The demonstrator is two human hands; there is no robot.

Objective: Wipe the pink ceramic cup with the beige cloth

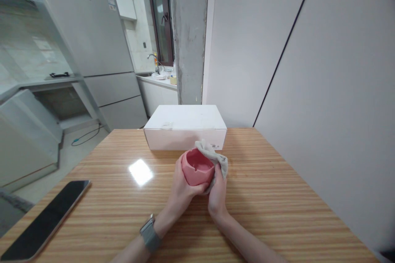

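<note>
A pink ashtray (197, 176), round with notches in its rim, is held above the wooden table, its opening tilted toward me. My left hand (182, 187) grips it from the left and below, thumb across the near side. My right hand (218, 195) is closed on a light grey cloth (220, 160), which lies against the ashtray's right side and rim. Part of the cloth hangs behind the ashtray, and some of the right fingers are hidden by it. A watch with a grey band (150, 233) is on my left wrist.
A white cardboard box (185, 137) stands at the table's far edge, just beyond my hands. At the left lies a dark, flat phone-like slab (46, 222). The wooden table (271, 205) meets a pale wall at right; a fridge (83, 28) and sink counter are behind.
</note>
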